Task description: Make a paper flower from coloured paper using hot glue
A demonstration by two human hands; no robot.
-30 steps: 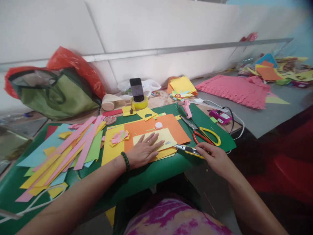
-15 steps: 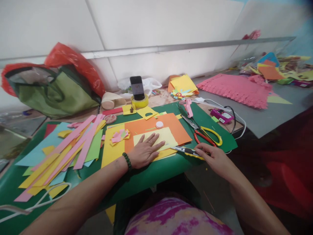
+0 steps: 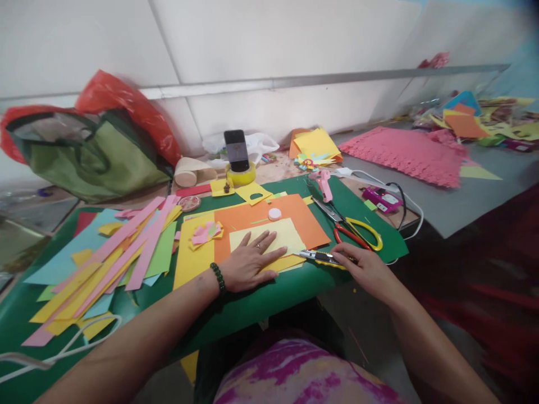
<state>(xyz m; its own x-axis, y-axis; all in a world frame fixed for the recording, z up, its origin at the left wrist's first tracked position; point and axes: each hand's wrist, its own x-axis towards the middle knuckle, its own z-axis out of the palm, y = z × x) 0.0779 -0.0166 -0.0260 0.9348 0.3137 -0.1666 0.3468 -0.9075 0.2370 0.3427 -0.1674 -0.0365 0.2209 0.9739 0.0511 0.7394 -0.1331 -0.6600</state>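
My left hand (image 3: 252, 261) lies flat with fingers spread on a pale yellow paper (image 3: 284, 231). That paper rests on an orange sheet (image 3: 310, 221), which overlaps a yellow sheet (image 3: 187, 252). In my right hand (image 3: 364, 269) is a utility knife (image 3: 323, 257), gripped by its handle. The blade end points left, by the paper's lower right corner; contact with the paper cannot be made out. Scissors (image 3: 364, 229) with red and yellow handles lie just beyond my right hand. A white round cap (image 3: 274, 214) and a pink and yellow paper flower (image 3: 206, 233) sit on the sheets.
Paper strips (image 3: 113, 252) are heaped at the left of the green mat (image 3: 290, 292). Behind the sheets stand a phone (image 3: 236, 150) on a yellow tape roll (image 3: 241, 175) and a pink glue gun (image 3: 322, 184). A power strip (image 3: 382, 199) with cables lies at right; a green bag (image 3: 80, 163) at back left.
The knife and my right hand have shifted slightly, the handle end rising a little and moving left. My left hand stays on the pale paper, its fingers moved slightly right.
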